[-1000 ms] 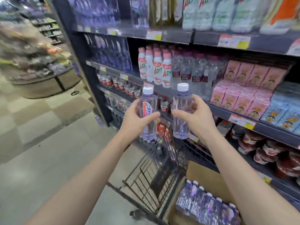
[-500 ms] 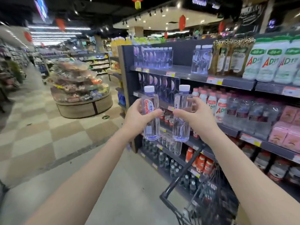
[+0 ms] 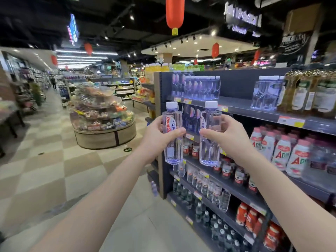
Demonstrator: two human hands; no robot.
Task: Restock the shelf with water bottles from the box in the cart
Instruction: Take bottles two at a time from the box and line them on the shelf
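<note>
- Shelving unit [image 3: 240, 110] fills the right side, tier on tier of drinks; the top tier shows a bare grey stretch between a row of clear bottles [image 3: 200, 88] at its left end and a smaller cluster [image 3: 265, 93] further right
- Round display stand [image 3: 103, 122] sits well apart across the aisle; no part of this job
- Cart and box out of sight from here
- Left hand [image 3: 156, 135]: fingers and thumb wrapped round the waist of a water bottle [image 3: 172, 142]; bottle upright, red label facing back
- Right hand [image 3: 223, 135]: same wrap-round hold on a second water bottle [image 3: 209, 146], also upright
- Both bottles side by side, close but apart; in the air before the shelf's end, resting on no board
- Judgement: carrying stage; placing not yet begun
- Next move likely needs a lift to an open spot, bases set flat, one hand letting go at a time; care not to knock neighbouring stock
</note>
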